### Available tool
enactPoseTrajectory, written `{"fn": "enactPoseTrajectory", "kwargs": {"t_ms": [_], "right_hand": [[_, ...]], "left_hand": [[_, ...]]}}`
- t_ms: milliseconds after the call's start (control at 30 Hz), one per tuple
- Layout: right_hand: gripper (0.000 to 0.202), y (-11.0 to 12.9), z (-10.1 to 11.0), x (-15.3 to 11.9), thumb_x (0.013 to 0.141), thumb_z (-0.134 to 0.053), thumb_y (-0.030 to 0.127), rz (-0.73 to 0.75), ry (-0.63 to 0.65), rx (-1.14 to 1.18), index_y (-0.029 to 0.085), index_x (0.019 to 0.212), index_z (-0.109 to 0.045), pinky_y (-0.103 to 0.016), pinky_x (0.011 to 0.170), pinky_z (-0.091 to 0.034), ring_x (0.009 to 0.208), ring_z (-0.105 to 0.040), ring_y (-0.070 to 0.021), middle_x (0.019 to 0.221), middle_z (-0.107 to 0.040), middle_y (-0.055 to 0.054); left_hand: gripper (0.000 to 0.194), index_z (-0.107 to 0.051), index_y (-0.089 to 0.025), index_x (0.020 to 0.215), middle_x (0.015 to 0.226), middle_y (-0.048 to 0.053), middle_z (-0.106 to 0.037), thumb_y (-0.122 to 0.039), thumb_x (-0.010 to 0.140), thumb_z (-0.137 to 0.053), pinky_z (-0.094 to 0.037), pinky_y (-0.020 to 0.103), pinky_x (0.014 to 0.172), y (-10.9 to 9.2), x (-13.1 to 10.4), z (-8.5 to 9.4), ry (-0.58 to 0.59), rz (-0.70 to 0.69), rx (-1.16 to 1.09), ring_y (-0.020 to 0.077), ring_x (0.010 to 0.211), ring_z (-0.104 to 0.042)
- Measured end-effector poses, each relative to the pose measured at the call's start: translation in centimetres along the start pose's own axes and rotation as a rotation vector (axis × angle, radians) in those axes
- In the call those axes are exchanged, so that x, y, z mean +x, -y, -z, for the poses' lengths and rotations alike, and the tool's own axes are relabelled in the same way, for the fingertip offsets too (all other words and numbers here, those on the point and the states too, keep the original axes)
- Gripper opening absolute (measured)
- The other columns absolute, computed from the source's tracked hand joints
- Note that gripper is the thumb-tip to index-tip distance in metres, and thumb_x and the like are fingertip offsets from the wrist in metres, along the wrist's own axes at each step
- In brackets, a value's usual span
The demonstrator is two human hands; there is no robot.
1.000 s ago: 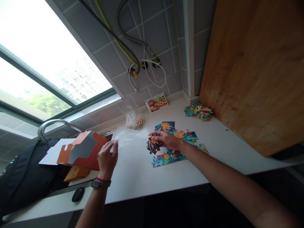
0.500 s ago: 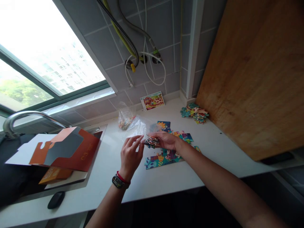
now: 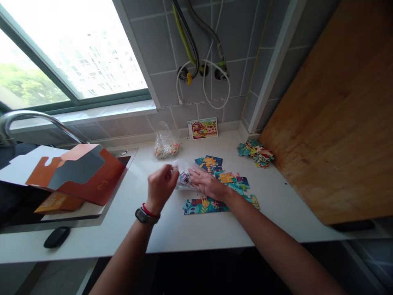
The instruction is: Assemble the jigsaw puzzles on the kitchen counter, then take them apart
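Observation:
My left hand (image 3: 161, 182) is closed on the edge of a clear plastic bag (image 3: 184, 180) with puzzle pieces inside. Against the bag's right side lies my right hand (image 3: 208, 183), its fingers extended over the plastic. Partly joined puzzle pieces (image 3: 205, 206) lie under and beside my right forearm, which hides some of them. A second clear bag (image 3: 166, 148) of pieces stands behind my hands. At the back right is a heap of loose pieces (image 3: 257, 153). A picture card (image 3: 203, 128) leans on the tiled wall.
An orange and grey cardboard box (image 3: 82, 172) rests over the sink at the left, near a curved faucet (image 3: 39, 116). A black mouse (image 3: 57, 237) lies at the counter's front left. A wooden board (image 3: 334, 123) stands at the right; hoses (image 3: 196, 41) hang on the wall.
The puzzle pieces that my right hand held at the bag's mouth are now inside the bag. My right hand has opened against the bag, and the view has shifted.

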State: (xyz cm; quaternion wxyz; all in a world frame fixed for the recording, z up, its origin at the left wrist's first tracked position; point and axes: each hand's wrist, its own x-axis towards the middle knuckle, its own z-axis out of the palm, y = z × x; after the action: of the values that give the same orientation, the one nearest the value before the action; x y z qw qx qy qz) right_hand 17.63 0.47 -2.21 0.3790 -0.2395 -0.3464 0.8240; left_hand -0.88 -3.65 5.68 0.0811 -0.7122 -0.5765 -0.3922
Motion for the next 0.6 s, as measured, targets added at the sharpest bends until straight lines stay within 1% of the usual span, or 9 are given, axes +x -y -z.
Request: {"fn": "enactPoseTrajectory", "kwargs": {"t_ms": [67,100,167,233,300,367,400,500,600], "right_hand": [[0.073,0.3,-0.2,-0.4,0.075,-0.087,0.025,-0.021,0.080,-0.059,0.027,0.144,-0.062,-0.045,0.132,-0.024,0.161,-0.030,-0.0251,0.173,-0.033,-0.007],[0.072,0.5,-0.3,-0.6,0.074,-0.088,0.026,-0.009,0.108,-0.085,0.027,0.142,-0.064,-0.044,0.133,-0.020,0.163,-0.024,-0.0253,0.173,-0.032,-0.006],[0.065,1.0,-0.6,-0.9,0.074,-0.087,0.028,0.045,0.145,-0.124,0.027,0.136,-0.070,-0.045,0.133,-0.017,0.163,-0.022,-0.0259,0.170,-0.040,-0.004],[0.055,1.6,-0.8,-1.1,0.074,-0.085,0.028,0.103,0.164,-0.133,0.027,0.128,-0.075,-0.046,0.132,-0.022,0.159,-0.033,-0.0269,0.161,-0.053,-0.004],[0.046,2.1,-0.9,-1.2,0.075,-0.082,0.030,0.137,0.141,-0.086,0.025,0.120,-0.079,-0.045,0.124,-0.038,0.145,-0.054,-0.0279,0.143,-0.070,-0.007],[0.039,2.4,-0.5,-1.0,0.077,-0.078,0.033,0.159,0.041,-0.012,0.023,0.115,-0.080,-0.043,0.105,-0.055,0.117,-0.074,-0.0268,0.119,-0.080,-0.008],[0.037,2.6,-0.2,-0.8,0.077,-0.076,0.035,0.176,-0.039,0.018,0.022,0.112,-0.080,-0.040,0.093,-0.060,0.101,-0.078,-0.0250,0.108,-0.082,-0.008],[0.030,2.7,1.1,0.0,0.074,-0.074,0.034,0.253,-0.325,0.020,0.020,0.101,-0.079,-0.030,0.066,-0.058,0.072,-0.074,-0.0184,0.088,-0.080,-0.004],[0.026,2.7,2.3,0.8,0.070,-0.075,0.032,0.343,-0.564,-0.085,0.020,0.093,-0.077,-0.026,0.059,-0.052,0.070,-0.069,-0.0162,0.083,-0.077,-0.003]], "left_hand": [[0.032,-0.057,-0.020,0.066,0.052,-0.006,-0.048,-0.035,0.094,-0.060,-0.036,0.023,0.055,1.4,1.7,0.9,-0.079,0.122,0.002,0.0096,0.049,-0.044],[0.032,-0.056,-0.020,0.065,0.051,-0.006,-0.048,-0.036,0.091,-0.062,-0.036,0.023,0.056,2.0,2.4,1.3,-0.073,0.167,0.003,0.0095,0.050,-0.043],[0.034,-0.053,-0.020,0.060,0.051,-0.006,-0.047,-0.038,0.087,-0.062,-0.036,0.023,0.057,3.0,3.1,1.9,-0.051,0.214,0.012,0.0096,0.051,-0.044],[0.033,-0.054,-0.020,0.060,0.050,-0.005,-0.049,-0.040,0.086,-0.062,-0.038,0.023,0.058,3.8,3.4,2.4,-0.033,0.253,0.025,0.0106,0.052,-0.047],[0.031,-0.060,-0.020,0.064,0.052,-0.004,-0.055,-0.042,0.087,-0.062,-0.041,0.023,0.059,4.6,3.4,3.0,-0.043,0.309,0.052,0.0124,0.053,-0.054],[0.031,-0.064,-0.020,0.069,0.055,-0.002,-0.062,-0.044,0.089,-0.061,-0.045,0.023,0.059,5.7,3.6,3.9,-0.093,0.377,0.092,0.0143,0.055,-0.061],[0.032,-0.065,-0.020,0.071,0.055,-0.002,-0.064,-0.045,0.089,-0.061,-0.046,0.023,0.058,6.5,3.9,4.4,-0.127,0.409,0.110,0.0148,0.054,-0.063],[0.030,-0.065,-0.019,0.074,0.058,-0.002,-0.065,-0.044,0.090,-0.061,-0.044,0.023,0.049,8.9,4.7,5.8,-0.173,0.562,0.048,0.0131,0.046,-0.058],[0.026,-0.065,-0.018,0.102,0.077,0.002,-0.072,-0.042,0.091,-0.062,-0.041,0.022,0.040,10.0,4.5,6.4,-0.057,0.663,-0.236,0.0121,0.043,-0.057]]}}
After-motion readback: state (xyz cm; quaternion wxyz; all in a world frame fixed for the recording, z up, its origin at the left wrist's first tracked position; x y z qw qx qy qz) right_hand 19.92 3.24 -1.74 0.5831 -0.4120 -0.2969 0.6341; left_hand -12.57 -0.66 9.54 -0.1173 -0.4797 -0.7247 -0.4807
